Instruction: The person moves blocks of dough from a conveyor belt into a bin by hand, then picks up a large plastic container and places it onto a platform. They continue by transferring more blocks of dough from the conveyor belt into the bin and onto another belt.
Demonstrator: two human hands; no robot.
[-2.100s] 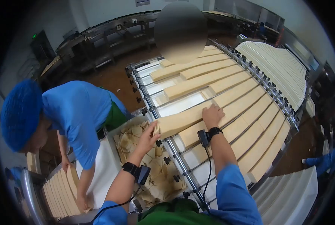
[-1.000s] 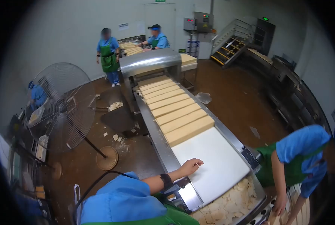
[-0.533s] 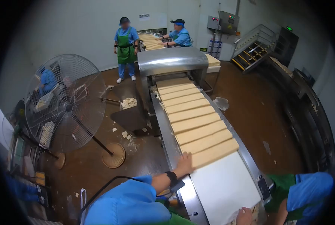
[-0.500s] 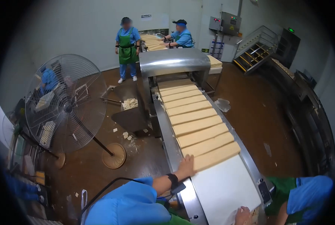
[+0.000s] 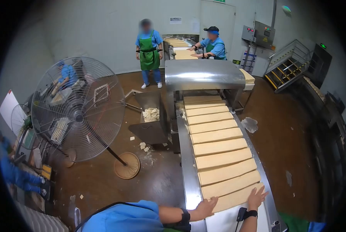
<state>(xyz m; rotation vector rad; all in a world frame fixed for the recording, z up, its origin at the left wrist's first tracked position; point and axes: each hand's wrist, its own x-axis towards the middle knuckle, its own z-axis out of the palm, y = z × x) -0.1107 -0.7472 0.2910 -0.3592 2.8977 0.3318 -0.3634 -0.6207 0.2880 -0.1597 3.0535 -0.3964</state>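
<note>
Pale, dough-like strips (image 5: 221, 150) lie crosswise in a row on the conveyor belt (image 5: 236, 220). At the left end of the nearest strip (image 5: 231, 198), my left hand (image 5: 204, 208) rests with its fingers over the edge. My right hand (image 5: 256, 197) touches the same strip's right end, fingers spread. Black straps circle both wrists, and a small black device sits by the right one. The thumbs' undersides are hidden.
A metal hood (image 5: 204, 73) spans the conveyor ahead. Beyond it, one co-worker (image 5: 149, 48) stands and another (image 5: 215, 46) reaches over strips. A large caged fan (image 5: 78, 112) and a bin (image 5: 149, 131) of scraps stand left. Yellow-edged steps (image 5: 287, 71) are at right.
My right hand has moved up from the belt's near end onto the nearest strip. My left hand stays at its left end. The view has turned left, and the strips lie nearer.
</note>
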